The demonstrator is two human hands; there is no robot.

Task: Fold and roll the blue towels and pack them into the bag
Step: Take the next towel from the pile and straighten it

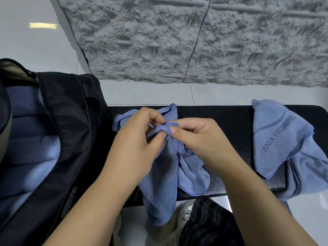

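Left hand (136,139) and right hand (200,139), centre frame, both pinch the stitched hem of a crumpled blue microfibre towel (166,174) draped over the black padded desk (221,116). Frame left: open black zip bag (71,130) holding rolled blue towels (30,157). Frame right: second blue towel printed "YOGA FITNESS" (276,139), lying loose.

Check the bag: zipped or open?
Open. The black bag has its zipper parted, and rolled blue towels show inside.

The bag (74,139) stands at the bench's (221,114) left end with towels (30,157) inside. 1 towel (163,166) hangs over the front edge at the middle; another towel (276,139) lies at the right end.
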